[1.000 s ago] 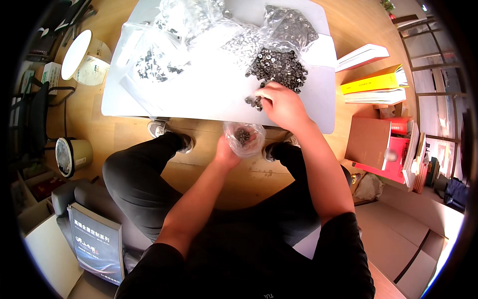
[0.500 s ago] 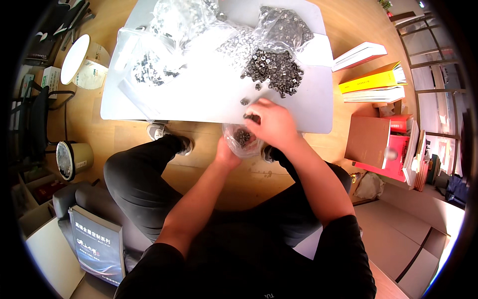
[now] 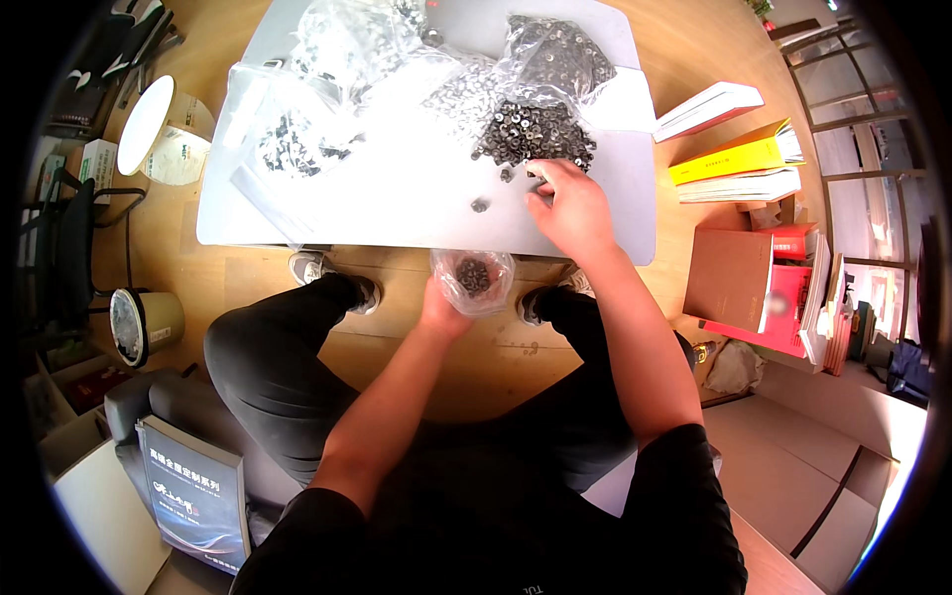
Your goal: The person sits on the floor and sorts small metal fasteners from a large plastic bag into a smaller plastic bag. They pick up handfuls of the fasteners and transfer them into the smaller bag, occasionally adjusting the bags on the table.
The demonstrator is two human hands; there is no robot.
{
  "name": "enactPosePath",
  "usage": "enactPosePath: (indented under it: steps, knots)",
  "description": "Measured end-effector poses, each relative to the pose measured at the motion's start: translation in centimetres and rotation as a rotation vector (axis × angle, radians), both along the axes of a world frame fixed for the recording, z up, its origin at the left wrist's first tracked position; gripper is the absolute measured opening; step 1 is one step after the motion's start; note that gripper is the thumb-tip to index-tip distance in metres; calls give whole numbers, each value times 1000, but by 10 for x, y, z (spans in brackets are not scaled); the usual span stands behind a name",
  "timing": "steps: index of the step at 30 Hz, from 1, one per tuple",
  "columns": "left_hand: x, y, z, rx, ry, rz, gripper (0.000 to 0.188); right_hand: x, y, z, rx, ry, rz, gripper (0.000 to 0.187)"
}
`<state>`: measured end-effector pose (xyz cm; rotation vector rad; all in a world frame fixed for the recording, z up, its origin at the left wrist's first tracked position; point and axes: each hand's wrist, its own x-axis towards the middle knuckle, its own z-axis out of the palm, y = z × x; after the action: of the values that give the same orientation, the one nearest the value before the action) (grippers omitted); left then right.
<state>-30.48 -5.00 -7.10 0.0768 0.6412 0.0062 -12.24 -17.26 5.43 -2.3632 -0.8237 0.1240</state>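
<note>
The left hand (image 3: 445, 307) is curling around a small clear plastic bag (image 3: 504, 288) from its left side and underside, its fingers partly hidden behind the film, and is holding it with the mouth facing up just off the near edge of the white table (image 3: 387, 220). A clump of small dark hardware pieces (image 3: 473, 277) is sitting inside that bag. Over the table, the right hand (image 3: 573, 206) is bending its fingers at the near edge of a pile of loose dark hardware pieces (image 3: 535, 134), thumb and fingertips standing slightly apart; whether it is gripping any piece, I cannot tell. One stray dark piece (image 3: 480, 205) is lying to the left of this hand, apart from the pile. Just behind the pile, a larger clear bag of dark pieces (image 3: 557, 55) is resting on the tabletop, while another clear bag (image 3: 297, 139) is lying toward the table's left side. A yellow book (image 3: 729, 162) is standing beyond the table's right edge.
</note>
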Motion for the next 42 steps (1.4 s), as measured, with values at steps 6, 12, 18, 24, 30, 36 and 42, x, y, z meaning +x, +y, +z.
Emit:
enactPosePath:
  steps: [6, 12, 18, 24, 30, 36, 42]
  knots:
    - [-3, 3, 0, 21, -13, -21, 32, 5, -2, -3, -93, -34, -11, 35]
    - [-3, 3, -1, 15, 13, -20, 32, 7, -5, -4, -87, 16, -8, 30]
    - [-4, 2, -4, -2, -5, -25, 32, 5, -2, 3, -54, 132, 83, 32]
    - [-3, 2, 1, -19, 12, -20, 34, 7, -6, 2, -74, 137, 76, 36]
    - [-6, 1, -8, 6, 29, -13, 36, -2, 14, 9, -107, 82, 53, 55]
    - [-10, 5, -8, 33, -27, -43, 33, -13, 36, 8, -162, 5, 39, 50]
    - [-6, 6, -9, 0, -34, -5, 37, -27, 46, -12, -39, -121, 163, 22]
